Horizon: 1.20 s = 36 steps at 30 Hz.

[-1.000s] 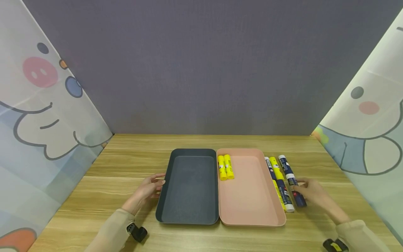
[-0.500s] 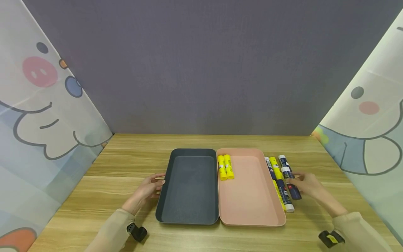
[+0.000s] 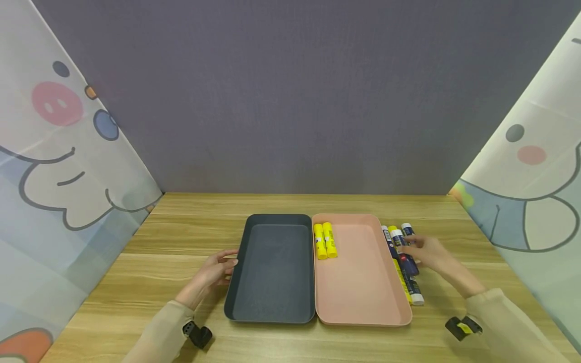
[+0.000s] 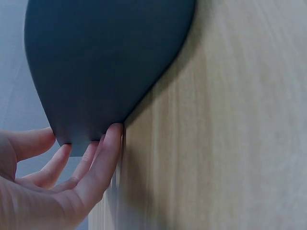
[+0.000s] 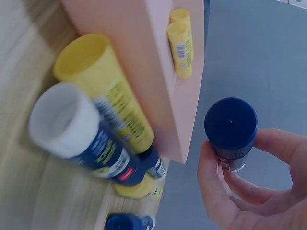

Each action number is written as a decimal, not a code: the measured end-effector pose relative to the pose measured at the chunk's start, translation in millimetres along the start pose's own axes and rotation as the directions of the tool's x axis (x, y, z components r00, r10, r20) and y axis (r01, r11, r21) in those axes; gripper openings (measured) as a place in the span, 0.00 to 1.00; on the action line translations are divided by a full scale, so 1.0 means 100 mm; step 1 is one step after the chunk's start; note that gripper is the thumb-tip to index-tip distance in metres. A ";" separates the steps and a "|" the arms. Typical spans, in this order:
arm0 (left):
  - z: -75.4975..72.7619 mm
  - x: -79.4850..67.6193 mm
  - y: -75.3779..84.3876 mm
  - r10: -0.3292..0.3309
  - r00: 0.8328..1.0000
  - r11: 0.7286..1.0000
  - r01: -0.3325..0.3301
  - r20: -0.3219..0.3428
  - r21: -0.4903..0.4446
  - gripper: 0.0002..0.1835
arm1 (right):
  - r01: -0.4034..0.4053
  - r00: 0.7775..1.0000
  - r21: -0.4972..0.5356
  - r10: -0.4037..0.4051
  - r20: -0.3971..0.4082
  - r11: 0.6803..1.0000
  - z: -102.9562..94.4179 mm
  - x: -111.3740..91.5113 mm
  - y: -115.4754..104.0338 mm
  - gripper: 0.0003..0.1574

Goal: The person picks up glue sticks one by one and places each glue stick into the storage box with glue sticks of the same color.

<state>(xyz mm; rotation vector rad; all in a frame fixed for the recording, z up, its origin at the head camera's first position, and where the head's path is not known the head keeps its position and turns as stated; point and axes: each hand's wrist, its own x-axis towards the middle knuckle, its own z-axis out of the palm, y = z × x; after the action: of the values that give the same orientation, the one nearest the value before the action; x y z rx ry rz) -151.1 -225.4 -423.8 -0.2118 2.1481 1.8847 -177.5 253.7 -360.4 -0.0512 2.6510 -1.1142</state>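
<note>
My right hand (image 3: 428,254) pinches a navy glue stick (image 3: 409,264) with a white end between thumb and fingers, held over a row of other glue sticks. In the right wrist view its round navy end (image 5: 231,123) faces the camera. Below it a white-ended navy glue stick (image 5: 108,158) and a yellow glue stick (image 5: 117,103) lie beside the pink tray (image 5: 165,100). My left hand (image 3: 213,272) rests its fingertips against the left wall of the dark grey tray (image 3: 231,297); in the left wrist view the fingers (image 4: 103,160) touch that wall.
Two yellow glue sticks (image 3: 325,241) lie side by side in the upper left of the pink tray. That tray stands against the dark tray's right side. A grey partition (image 3: 290,101) rises behind the wooden table (image 3: 195,217), with cartoon-printed panels left and right.
My right hand has lifted the navy glue stick from the right of the row and carried it left and away from me, over the other sticks. The left hand stays put.
</note>
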 end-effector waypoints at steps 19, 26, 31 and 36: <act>0.01 0.01 0.00 -0.008 1.000 1.000 0.008 -0.009 -0.011 0.23 | -0.012 0.998 0.124 0.003 0.067 0.992 0.16 0.16 -0.36 0.40; 0.00 0.01 0.00 -0.004 1.000 1.000 0.004 0.006 -0.010 0.24 | -0.045 0.996 0.126 0.034 0.088 0.991 0.24 0.23 -0.48 0.40; 0.01 0.00 0.01 -0.005 1.000 1.000 0.005 0.004 -0.008 0.24 | -0.034 0.995 0.158 0.018 0.098 0.987 0.30 0.29 -0.52 0.39; 0.02 0.00 0.01 -0.005 1.000 1.000 0.005 -0.007 -0.003 0.24 | -0.021 0.996 0.188 0.004 0.091 0.982 0.38 0.35 -0.61 0.37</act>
<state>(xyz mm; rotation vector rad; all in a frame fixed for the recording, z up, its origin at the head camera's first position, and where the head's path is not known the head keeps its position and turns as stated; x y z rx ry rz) -150.9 -223.7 -423.2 -0.2247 2.1477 1.8878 -206.3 179.5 -350.4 -0.0477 2.4518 -1.3212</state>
